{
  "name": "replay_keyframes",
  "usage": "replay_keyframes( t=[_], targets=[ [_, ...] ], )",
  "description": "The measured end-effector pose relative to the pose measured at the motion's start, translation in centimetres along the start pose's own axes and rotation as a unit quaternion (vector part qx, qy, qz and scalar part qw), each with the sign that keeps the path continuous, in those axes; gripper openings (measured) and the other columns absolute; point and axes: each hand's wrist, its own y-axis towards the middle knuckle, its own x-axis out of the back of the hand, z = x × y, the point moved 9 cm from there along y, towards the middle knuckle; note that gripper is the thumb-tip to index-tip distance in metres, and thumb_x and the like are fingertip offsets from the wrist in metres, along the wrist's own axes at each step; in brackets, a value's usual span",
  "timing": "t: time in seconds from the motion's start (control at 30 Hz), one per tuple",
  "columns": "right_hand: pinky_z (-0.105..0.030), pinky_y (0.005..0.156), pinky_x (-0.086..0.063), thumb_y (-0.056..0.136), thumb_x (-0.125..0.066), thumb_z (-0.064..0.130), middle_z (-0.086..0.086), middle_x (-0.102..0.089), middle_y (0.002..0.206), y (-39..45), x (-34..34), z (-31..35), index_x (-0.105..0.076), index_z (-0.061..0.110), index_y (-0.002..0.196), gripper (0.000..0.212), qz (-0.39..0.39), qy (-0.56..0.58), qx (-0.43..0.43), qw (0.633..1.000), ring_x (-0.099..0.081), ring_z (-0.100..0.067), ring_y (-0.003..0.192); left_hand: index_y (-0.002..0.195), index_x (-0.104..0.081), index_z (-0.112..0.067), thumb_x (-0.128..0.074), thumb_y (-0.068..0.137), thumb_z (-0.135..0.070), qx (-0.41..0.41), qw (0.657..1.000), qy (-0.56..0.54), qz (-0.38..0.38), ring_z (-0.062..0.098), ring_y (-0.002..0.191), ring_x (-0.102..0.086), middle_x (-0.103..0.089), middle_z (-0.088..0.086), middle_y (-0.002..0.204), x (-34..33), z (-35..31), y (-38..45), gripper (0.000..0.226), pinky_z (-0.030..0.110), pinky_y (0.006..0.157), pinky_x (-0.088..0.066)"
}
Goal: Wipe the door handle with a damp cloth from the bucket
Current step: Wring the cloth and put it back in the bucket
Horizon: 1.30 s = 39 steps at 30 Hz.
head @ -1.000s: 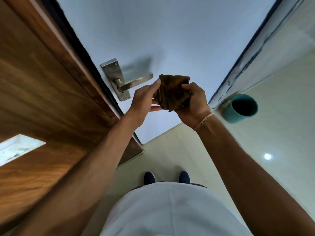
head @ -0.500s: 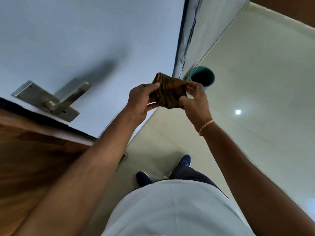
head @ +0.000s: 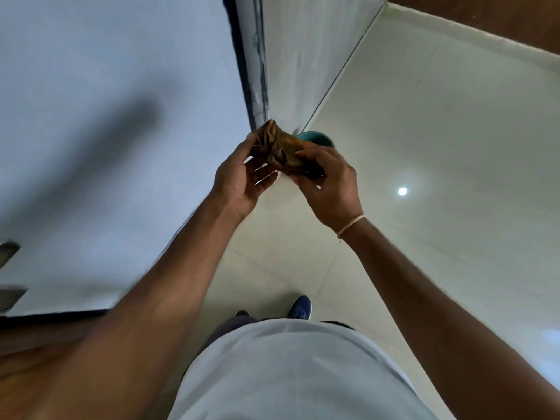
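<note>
A crumpled brown cloth [head: 281, 148] is held up between both my hands in the middle of the head view. My left hand [head: 239, 180] pinches its left end with thumb and fingertips. My right hand [head: 328, 183] grips its right side. Just behind the cloth the rim of the teal bucket [head: 316, 137] shows on the floor by the wall corner. Only a blurred sliver of the metal door handle [head: 9, 253] remains at the far left edge, well away from my hands.
The pale blue door [head: 106, 116] fills the left half, its dark edge [head: 242, 56] running down to the cloth. A white wall [head: 309, 50] and glossy cream floor tiles [head: 439, 147] lie to the right. My blue shoes [head: 300, 307] stand below.
The view has swung right, so the door handle has slid to the left edge. My hands and the cloth now sit over the bucket, and the cloth is folded tighter.
</note>
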Motion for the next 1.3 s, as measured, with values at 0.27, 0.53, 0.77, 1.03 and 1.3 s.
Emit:
replay_keyframes(
  t=[0.27, 0.53, 0.77, 1.03, 1.3],
  targets=[
    [-0.046, 0.075, -0.068, 0.093, -0.075, 0.012, -0.001, -0.079, 0.101, 5.4, 4.2, -8.1, -0.079, 0.016, 0.117, 0.024, -0.005, -0.009, -0.149, 0.989, -0.079, -0.027, 0.075, 0.13, -0.075, -0.015, -0.062, 0.112, -0.038, -0.039, 0.987, 0.158, -0.011, 0.029, 0.113, -0.079, -0.082, 0.01, 0.118, -6.0, -0.9, 5.6, 0.032, 0.044, 0.097, -0.066],
    [-0.032, 0.054, -0.057, 0.087, -0.076, 0.027, -0.004, -0.07, 0.069, 10.8, 4.6, -19.1, -0.075, 0.019, 0.078, 0.012, -0.045, 0.022, -0.402, 0.914, -0.071, -0.026, 0.066, 0.132, -0.072, -0.012, -0.063, 0.111, -0.037, 0.044, 0.982, 0.181, -0.043, 0.025, 0.104, -0.079, -0.081, 0.007, 0.114, -7.5, 1.2, 15.1, 0.033, 0.035, 0.074, -0.066],
    [-0.026, 0.06, -0.048, 0.086, -0.072, 0.034, 0.002, -0.069, 0.08, 17.8, 2.3, -21.8, -0.078, 0.023, 0.095, 0.015, 0.0, -0.116, -0.367, 0.923, -0.063, -0.018, 0.074, 0.12, -0.075, -0.015, -0.065, 0.11, -0.032, 0.061, 0.972, 0.228, -0.008, 0.027, 0.107, -0.08, -0.081, 0.009, 0.112, -13.9, 1.9, 24.8, 0.022, 0.042, 0.087, -0.069],
    [-0.042, 0.075, -0.059, 0.092, -0.07, 0.039, -0.001, -0.067, 0.102, 26.2, 0.7, -23.0, -0.076, 0.023, 0.104, 0.021, 0.024, -0.191, -0.299, 0.935, -0.066, -0.029, 0.089, 0.087, -0.082, -0.015, -0.071, 0.106, -0.031, 0.016, 0.957, 0.288, -0.004, 0.03, 0.093, -0.082, -0.082, 0.013, 0.094, -20.1, -0.9, 32.8, 0.027, 0.049, 0.081, -0.071],
    [-0.043, 0.079, -0.06, 0.081, -0.069, 0.043, -0.003, -0.065, 0.112, 32.9, -1.2, -26.7, -0.065, 0.018, 0.12, 0.047, 0.165, -0.231, -0.168, 0.944, -0.065, -0.031, 0.102, 0.095, -0.078, -0.004, -0.073, 0.102, -0.017, 0.096, 0.979, 0.163, -0.071, 0.035, 0.091, -0.082, -0.081, 0.017, 0.09, -21.8, -1.2, 38.9, 0.016, 0.043, 0.071, -0.069]
  ],
)
